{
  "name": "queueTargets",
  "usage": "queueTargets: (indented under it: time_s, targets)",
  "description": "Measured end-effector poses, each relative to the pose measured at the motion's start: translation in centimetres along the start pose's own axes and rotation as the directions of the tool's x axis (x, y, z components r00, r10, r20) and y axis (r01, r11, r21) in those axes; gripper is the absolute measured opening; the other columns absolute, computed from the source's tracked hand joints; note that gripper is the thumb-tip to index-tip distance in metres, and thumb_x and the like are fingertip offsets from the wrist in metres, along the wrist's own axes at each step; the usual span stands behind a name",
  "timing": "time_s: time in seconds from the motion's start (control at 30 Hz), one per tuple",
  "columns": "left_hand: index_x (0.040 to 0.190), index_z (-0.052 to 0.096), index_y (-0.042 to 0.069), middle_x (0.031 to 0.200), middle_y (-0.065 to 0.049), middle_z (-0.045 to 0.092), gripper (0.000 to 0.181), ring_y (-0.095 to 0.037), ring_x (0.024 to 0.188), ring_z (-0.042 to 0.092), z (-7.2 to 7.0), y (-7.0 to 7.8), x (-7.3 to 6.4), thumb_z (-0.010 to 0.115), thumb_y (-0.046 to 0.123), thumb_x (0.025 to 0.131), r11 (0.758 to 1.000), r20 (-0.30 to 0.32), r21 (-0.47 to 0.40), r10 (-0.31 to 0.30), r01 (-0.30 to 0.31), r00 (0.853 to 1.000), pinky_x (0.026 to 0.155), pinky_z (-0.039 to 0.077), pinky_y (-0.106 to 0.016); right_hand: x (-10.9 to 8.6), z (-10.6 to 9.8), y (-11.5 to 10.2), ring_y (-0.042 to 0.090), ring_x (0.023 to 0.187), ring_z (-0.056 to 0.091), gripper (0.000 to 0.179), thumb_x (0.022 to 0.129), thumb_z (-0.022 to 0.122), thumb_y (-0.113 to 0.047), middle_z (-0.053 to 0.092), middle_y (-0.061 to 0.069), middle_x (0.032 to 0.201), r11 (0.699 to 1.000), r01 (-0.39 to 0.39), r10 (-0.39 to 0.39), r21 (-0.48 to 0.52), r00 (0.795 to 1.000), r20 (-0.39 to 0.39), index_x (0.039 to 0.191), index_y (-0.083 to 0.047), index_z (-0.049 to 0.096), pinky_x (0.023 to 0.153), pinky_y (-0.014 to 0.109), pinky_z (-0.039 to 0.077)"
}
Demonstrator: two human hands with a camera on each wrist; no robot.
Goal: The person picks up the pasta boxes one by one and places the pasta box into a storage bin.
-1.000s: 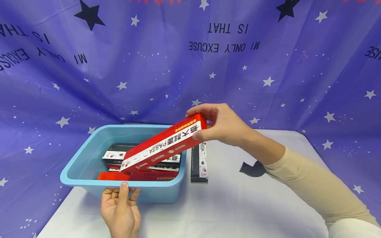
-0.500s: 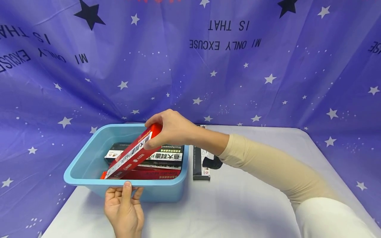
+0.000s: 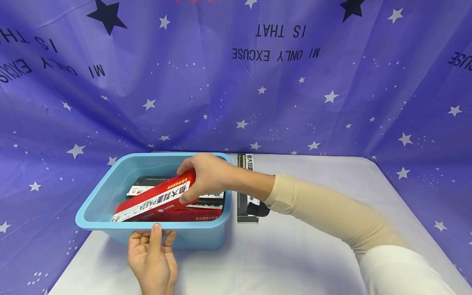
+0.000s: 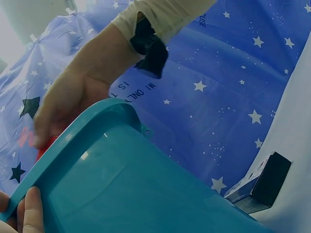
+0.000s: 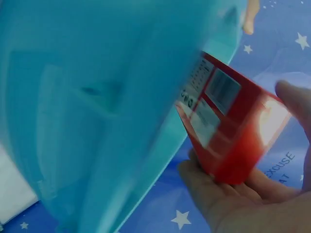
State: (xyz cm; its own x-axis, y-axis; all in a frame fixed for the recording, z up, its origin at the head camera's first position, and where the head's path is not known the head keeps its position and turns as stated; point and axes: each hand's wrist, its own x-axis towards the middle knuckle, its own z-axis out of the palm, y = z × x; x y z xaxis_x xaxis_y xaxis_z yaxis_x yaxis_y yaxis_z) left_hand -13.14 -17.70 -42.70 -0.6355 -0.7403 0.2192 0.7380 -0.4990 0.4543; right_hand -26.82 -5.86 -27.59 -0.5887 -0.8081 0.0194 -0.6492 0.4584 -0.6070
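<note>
My right hand point(image 3: 206, 176) grips the right end of a red pasta box point(image 3: 155, 200), its fingers over the top and its thumb on the near side. The box tilts down to the left inside a blue plastic tub point(image 3: 99, 192), and the right wrist view shows its red end point(image 5: 248, 141) between thumb and fingers. Under it in the tub lie black pasta boxes point(image 3: 147, 181) and another red box point(image 3: 206, 214), partly covered. My left hand point(image 3: 153, 258) pinches the tub's near rim, thumb on top; its fingers point(image 4: 33, 211) show at the rim in the left wrist view.
A black pasta box point(image 3: 248, 213) lies on the white tabletop point(image 3: 295, 254) just right of the tub, partly hidden by my right wrist and a dark strap. A purple star-printed cloth point(image 3: 236, 102) hangs behind the table and along its sides.
My right hand has carried the red pasta box leftward and down into the tub, where it now slopes less steeply than half a second ago. The left hand stays at the rim.
</note>
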Motion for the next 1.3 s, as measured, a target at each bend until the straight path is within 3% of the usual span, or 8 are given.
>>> queueTargets:
  time_s: [0.2, 0.4, 0.67, 0.77, 0.9, 1.03, 1.13, 1.3]
  targets:
    - [0.112, 0.039, -0.017, 0.093, -0.021, 0.054, 0.026, -0.026, 0.073, 0.065, 0.0, -0.1, 0.1, 0.055, -0.017, 0.091, 1.000, -0.002, 0.017, 0.019, -0.019, 1.000, 0.064, 0.063, -0.038, -1.6, 0.5, 2.3, 0.007, 0.108, 0.059, 0.065, 0.075, 0.086, -0.031, 0.065, -0.005, 0.121, 0.995, -0.024, 0.033, -0.095, 0.995, 0.095, 0.130, -0.011, 0.059, 0.092, 0.021, 0.051]
    - [0.110, 0.040, -0.016, 0.092, -0.021, 0.054, 0.024, -0.026, 0.074, 0.065, -0.1, -0.1, -0.4, 0.055, -0.017, 0.091, 1.000, -0.010, 0.013, -0.002, 0.002, 1.000, 0.064, 0.063, -0.038, -4.7, -0.6, 5.8, 0.011, 0.117, 0.057, 0.051, 0.084, 0.076, -0.019, 0.062, -0.003, 0.126, 0.995, -0.083, 0.087, 0.052, 0.992, -0.090, 0.130, -0.010, 0.058, 0.101, 0.029, 0.048]
    - [0.112, 0.038, -0.018, 0.095, -0.024, 0.054, 0.031, -0.026, 0.073, 0.066, -0.2, 0.1, -0.5, 0.060, -0.013, 0.090, 0.998, -0.061, 0.062, -0.002, 0.005, 0.998, 0.066, 0.062, -0.039, -8.8, 0.6, 12.7, 0.026, 0.117, 0.058, 0.040, 0.091, 0.059, -0.018, 0.063, 0.010, 0.125, 0.960, -0.233, 0.277, 0.155, 0.873, -0.402, 0.129, -0.004, 0.058, 0.102, 0.044, 0.048]
    - [0.113, 0.037, -0.020, 0.096, -0.025, 0.055, 0.034, -0.026, 0.072, 0.066, -0.3, 0.2, -0.5, 0.061, -0.013, 0.090, 0.998, -0.074, 0.061, 0.010, -0.006, 0.997, 0.064, 0.062, -0.038, -8.6, 3.5, 14.9, 0.032, 0.117, 0.057, 0.060, 0.088, 0.067, -0.038, 0.061, 0.015, 0.127, 0.924, -0.379, 0.363, 0.046, 0.832, -0.420, 0.132, 0.001, 0.054, 0.102, 0.046, 0.048]
    - [0.111, 0.039, -0.019, 0.094, -0.025, 0.055, 0.031, -0.026, 0.070, 0.066, -0.5, 0.1, -0.7, 0.060, -0.014, 0.089, 0.998, -0.083, 0.056, 0.016, -0.012, 0.996, 0.063, 0.063, -0.037, -7.5, 7.7, 16.4, 0.037, 0.120, 0.052, 0.107, 0.074, 0.065, -0.074, 0.053, 0.026, 0.132, 0.843, -0.512, 0.419, -0.163, 0.816, -0.398, 0.135, 0.012, 0.044, 0.094, 0.047, 0.054]
    - [0.109, 0.039, -0.019, 0.093, -0.023, 0.055, 0.029, -0.025, 0.071, 0.065, -0.4, -0.2, -0.9, 0.060, -0.013, 0.090, 0.999, -0.081, 0.051, 0.004, 0.000, 0.997, 0.063, 0.063, -0.036, -6.8, 10.1, 17.3, 0.041, 0.124, 0.046, 0.130, 0.064, 0.056, -0.089, 0.045, 0.034, 0.134, 0.754, -0.579, 0.438, -0.310, 0.795, -0.419, 0.136, 0.018, 0.039, 0.085, 0.048, 0.058]
    - [0.112, 0.037, -0.020, 0.094, -0.024, 0.054, 0.032, -0.025, 0.073, 0.065, -0.2, -0.3, -1.0, 0.060, -0.013, 0.090, 0.998, -0.082, 0.067, -0.008, 0.013, 0.997, 0.064, 0.063, -0.035, -7.5, 10.2, 18.1, 0.036, 0.108, 0.053, 0.121, 0.061, 0.063, -0.086, 0.053, 0.028, 0.117, 0.716, -0.621, 0.477, -0.319, 0.769, -0.426, 0.125, 0.016, 0.048, 0.073, 0.045, 0.059]
    - [0.119, 0.035, -0.021, 0.099, -0.026, 0.053, 0.041, -0.026, 0.077, 0.066, 0.3, -0.2, -0.5, 0.062, -0.011, 0.090, 0.996, -0.060, 0.092, -0.013, 0.018, 0.998, 0.066, 0.063, -0.036, -10.2, 8.8, 19.6, 0.024, 0.078, 0.049, 0.079, 0.061, 0.073, -0.065, 0.050, 0.010, 0.084, 0.719, -0.646, 0.517, -0.257, 0.744, -0.423, 0.097, 0.004, 0.057, 0.053, 0.037, 0.050]
